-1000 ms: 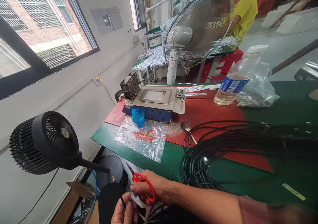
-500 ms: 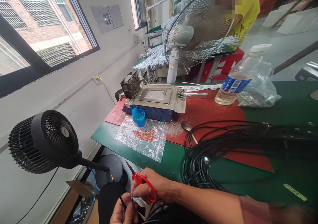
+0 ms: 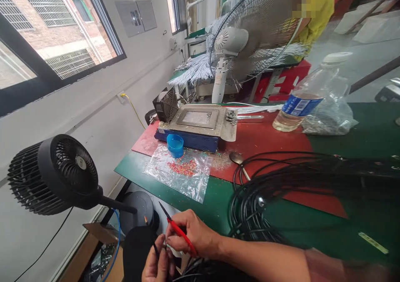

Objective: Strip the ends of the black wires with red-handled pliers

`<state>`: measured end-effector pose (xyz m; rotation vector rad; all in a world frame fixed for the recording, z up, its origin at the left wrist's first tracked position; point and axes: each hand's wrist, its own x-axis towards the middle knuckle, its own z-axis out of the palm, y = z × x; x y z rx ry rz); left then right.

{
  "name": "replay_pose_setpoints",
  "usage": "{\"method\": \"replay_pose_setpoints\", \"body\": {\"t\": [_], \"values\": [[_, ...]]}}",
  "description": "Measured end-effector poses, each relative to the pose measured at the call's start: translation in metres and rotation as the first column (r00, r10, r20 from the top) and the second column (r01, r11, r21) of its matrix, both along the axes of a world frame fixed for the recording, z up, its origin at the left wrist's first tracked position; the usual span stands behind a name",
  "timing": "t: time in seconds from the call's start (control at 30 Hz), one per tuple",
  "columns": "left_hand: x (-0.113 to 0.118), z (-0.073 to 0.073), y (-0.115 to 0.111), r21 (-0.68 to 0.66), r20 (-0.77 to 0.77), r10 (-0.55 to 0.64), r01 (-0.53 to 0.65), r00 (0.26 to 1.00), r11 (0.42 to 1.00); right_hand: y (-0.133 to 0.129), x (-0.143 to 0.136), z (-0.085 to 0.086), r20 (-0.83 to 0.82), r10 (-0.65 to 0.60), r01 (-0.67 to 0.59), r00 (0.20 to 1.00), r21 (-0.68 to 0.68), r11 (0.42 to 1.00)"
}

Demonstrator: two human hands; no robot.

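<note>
Window wall: a white wall with a dark-framed window point(image 3: 56, 36) runs along the left.
Black fan point(image 3: 53, 173): beside the bench's near-left corner.
Left hand point(image 3: 159, 265): pinched shut on a thin black wire point(image 3: 153, 245), below the bench edge.
Right hand point(image 3: 193, 236): closed around red scissors point(image 3: 176, 228), just above the left.
Bench point(image 3: 359, 128): green top, red mat point(image 3: 259, 138), black cable coil point(image 3: 296, 182).

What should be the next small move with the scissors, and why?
Probably bring the scissors down to the wire tip. The right hand holds them just beside it with blades pointing up and away, while the left hand pinches the wire with its tip free.
</note>
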<state>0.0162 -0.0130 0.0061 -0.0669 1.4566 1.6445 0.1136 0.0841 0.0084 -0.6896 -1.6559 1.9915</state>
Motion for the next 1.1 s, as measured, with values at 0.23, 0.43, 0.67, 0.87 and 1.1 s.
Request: {"method": "replay_pose_setpoints", "body": {"t": [0.23, 0.43, 0.67, 0.87, 1.1], "values": [[0.001, -0.006, -0.001, 0.054, 0.002, 0.006, -0.006, 1.000, 0.999, 0.001, -0.001, -0.002, 0.000, 0.055, -0.054, 0.999, -0.166, 0.985], [0.002, 0.000, 0.000, 0.016, -0.033, 0.043, -0.042, 0.999, 0.999, 0.002, 0.000, -0.002, -0.081, 0.075, -0.092, 0.994, -0.220, 0.971], [0.003, -0.003, -0.001, 0.023, -0.005, 0.079, -0.079, 0.997, 0.997, 0.002, -0.001, -0.002, -0.124, 0.102, -0.134, 0.987, -0.294, 0.946], [0.005, -0.010, -0.002, 0.085, 0.053, 0.012, -0.016, 0.999, 0.996, 0.000, -0.001, -0.006, -0.178, 0.087, -0.132, 0.980, -0.264, 0.955], [0.005, -0.001, 0.002, 0.035, -0.064, 0.087, -0.085, 0.994, 0.996, 0.001, -0.001, -0.005, -0.161, 0.079, -0.117, 0.984, -0.247, 0.962]]}}
